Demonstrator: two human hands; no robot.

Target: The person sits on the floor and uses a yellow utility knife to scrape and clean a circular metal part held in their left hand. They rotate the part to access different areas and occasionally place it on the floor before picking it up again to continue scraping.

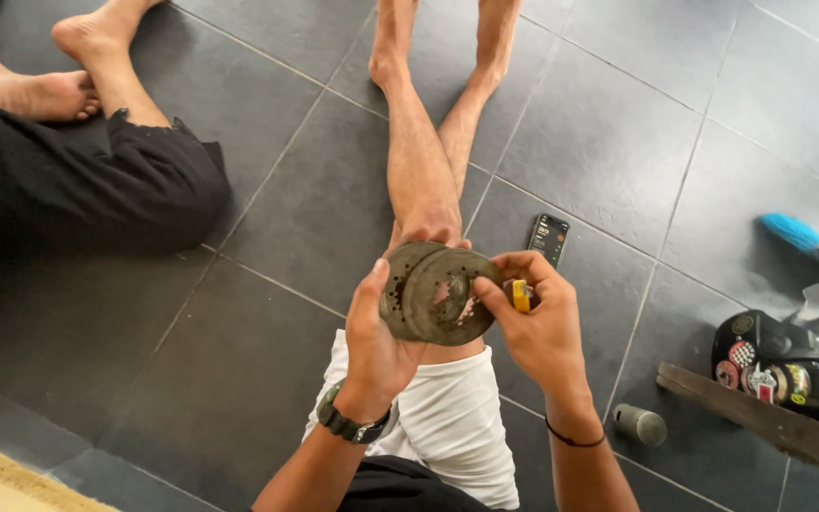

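A worn, round metal disc point(438, 296) with small holes along its rim is held up over the outstretched legs point(424, 161), near the middle of the view. It is gripped at its left edge by the left hand point(378, 341), fingers closed around the rim. Its right edge is pinched by the right hand point(535, 327), in whose closed fingers a small yellow object point(520, 295) is also held. A phone point(549, 238) lies on the dark tiled floor point(267, 313) just beyond.
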